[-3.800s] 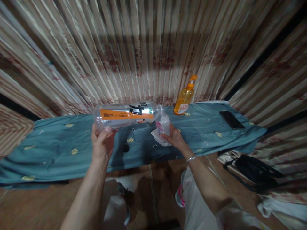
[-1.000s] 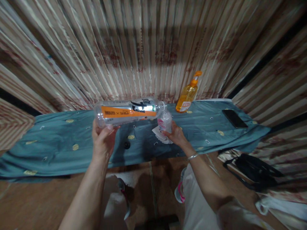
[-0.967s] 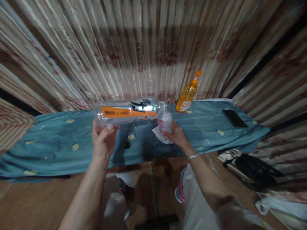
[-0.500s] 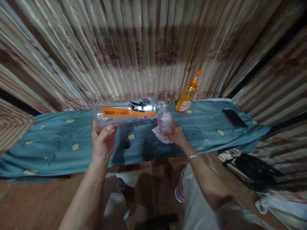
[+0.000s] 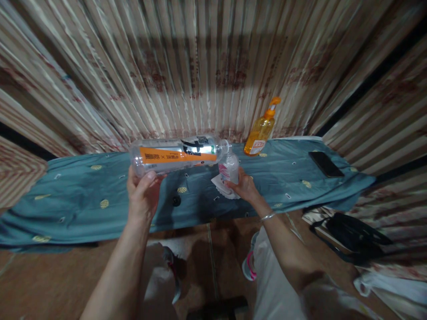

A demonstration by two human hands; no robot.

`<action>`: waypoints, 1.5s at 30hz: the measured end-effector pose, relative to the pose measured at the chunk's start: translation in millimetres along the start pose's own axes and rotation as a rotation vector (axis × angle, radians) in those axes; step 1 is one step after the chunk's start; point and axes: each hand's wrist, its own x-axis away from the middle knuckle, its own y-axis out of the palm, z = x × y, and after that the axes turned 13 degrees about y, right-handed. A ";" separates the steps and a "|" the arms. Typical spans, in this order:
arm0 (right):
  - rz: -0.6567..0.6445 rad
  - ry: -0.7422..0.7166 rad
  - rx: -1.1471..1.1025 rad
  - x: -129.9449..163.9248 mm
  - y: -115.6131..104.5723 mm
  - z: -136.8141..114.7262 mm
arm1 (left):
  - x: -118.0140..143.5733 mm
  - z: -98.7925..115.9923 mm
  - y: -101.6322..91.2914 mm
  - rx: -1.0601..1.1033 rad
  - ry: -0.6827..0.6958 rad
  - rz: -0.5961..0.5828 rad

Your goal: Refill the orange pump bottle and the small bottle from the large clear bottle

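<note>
A large clear plastic bottle (image 5: 176, 155) with an orange and silver label lies nearly level in the air, its open neck pointing right. My left hand (image 5: 144, 193) is closed around its lower end from below. The neck meets the mouth of a small clear bottle (image 5: 229, 170) with pink print, which stands upright. My right hand (image 5: 245, 184) grips that small bottle from the right. Beneath the small bottle is a white paper napkin (image 5: 220, 186). Whether liquid is flowing between the two mouths I cannot make out.
An orange pump bottle (image 5: 259, 137) stands at the back of the cloth-covered table (image 5: 80, 191). A black phone (image 5: 325, 164) lies to the right. Near the front is a small black cap (image 5: 176, 201). A dark bag (image 5: 353, 233) sits low at the right.
</note>
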 end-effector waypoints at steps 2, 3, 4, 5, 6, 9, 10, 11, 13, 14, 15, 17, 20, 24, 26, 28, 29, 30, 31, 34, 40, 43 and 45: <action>0.010 0.007 0.004 0.0 0.3 0.0 | -0.1 -0.8 0.0 -0.002 0.010 -0.006; 0.012 0.007 0.005 -0.1 0.3 0.1 | -0.1 -1.3 0.0 -0.001 0.011 -0.006; 0.011 0.004 0.006 -0.2 0.3 0.3 | -0.1 -1.8 0.0 0.001 0.011 -0.005; 0.010 0.001 0.007 -0.3 0.2 0.6 | 0.0 -2.4 -0.2 0.003 0.011 -0.006; 0.012 -0.001 0.008 -0.5 0.1 1.0 | 0.1 -3.0 -0.6 0.003 0.011 -0.011; 0.019 -0.014 0.007 -1.2 0.2 2.2 | 0.5 -5.0 -2.9 -0.016 0.025 -0.033; 0.021 -0.021 0.005 -1.4 0.4 2.6 | 0.6 -5.7 -3.7 -0.025 0.032 -0.038; 0.022 -0.027 0.005 -1.6 0.8 3.0 | 0.6 -6.4 -4.5 -0.032 0.038 -0.042; 0.027 -0.034 0.007 -1.9 1.5 3.7 | 0.6 -7.2 -5.6 -0.037 0.045 -0.049; 0.029 -0.035 0.008 -2.0 1.9 4.0 | 0.6 -7.3 -5.8 -0.034 0.043 -0.052; 0.031 -0.035 0.008 -2.1 2.2 4.3 | 0.6 -7.2 -5.7 -0.030 0.039 -0.053; 0.027 -0.032 0.004 -2.3 2.4 4.6 | 0.5 -6.4 -5.1 -0.018 0.027 -0.050; 0.017 -0.022 0.000 -2.4 2.2 4.4 | 0.7 -5.0 -3.6 -0.011 0.011 -0.028; 0.015 -0.012 -0.005 -2.2 2.3 3.3 | 0.8 -3.9 -2.5 -0.010 0.006 -0.008; 0.017 -0.007 -0.008 -2.1 2.3 3.1 | 0.7 -3.8 -2.5 -0.017 0.006 -0.012; 0.018 -0.008 -0.011 -2.1 2.0 3.1 | 0.5 -3.7 -2.7 -0.026 0.007 -0.027; 0.016 -0.010 -0.014 -2.1 1.7 3.2 | 0.4 -3.8 -2.8 -0.028 0.007 -0.032; 0.011 -0.014 -0.017 -2.1 1.4 3.3 | 0.3 -4.0 -3.0 -0.027 0.005 -0.034; 0.005 -0.016 -0.020 -2.1 1.0 3.2 | 0.2 -4.3 -3.2 -0.022 0.003 -0.033; -0.013 -0.010 -0.025 -2.0 0.1 2.8 | 0.2 -5.5 -4.1 -0.005 0.006 -0.032; -0.002 -0.004 -0.017 -1.6 1.2 2.2 | 0.0 -6.7 -4.9 0.005 -0.001 -0.008; 0.012 -0.007 -0.016 -2.0 1.7 2.6 | -0.4 -6.5 -5.3 0.014 -0.005 -0.003; 0.008 -0.009 -0.013 -2.6 1.7 3.0 | -0.5 -6.5 -6.3 0.011 -0.014 -0.006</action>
